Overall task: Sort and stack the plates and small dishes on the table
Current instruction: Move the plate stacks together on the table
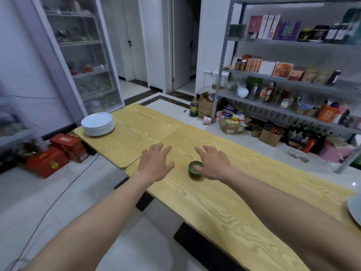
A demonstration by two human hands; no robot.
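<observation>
Small green dish (195, 170) at frame centre on the wooden table (224, 212); right hand (212, 163) spread loose beside it, thumb touching its rim, no grasp. Left hand (154, 165) released, fingers splayed, just left of centre. White plate stack (97, 124) upper left, on the table corner.

White tiled floor (58, 192), glass-door cabinet (86, 55), stocked metal shelving (293, 81).

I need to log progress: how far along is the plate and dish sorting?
Done: white plates sit in one stack at the far left corner of the table. In hand: the right hand touches the green small dish with its thumb, fingers spread; the left hand hovers open. Left: a lone plate at the right edge lies apart from that stack.
</observation>
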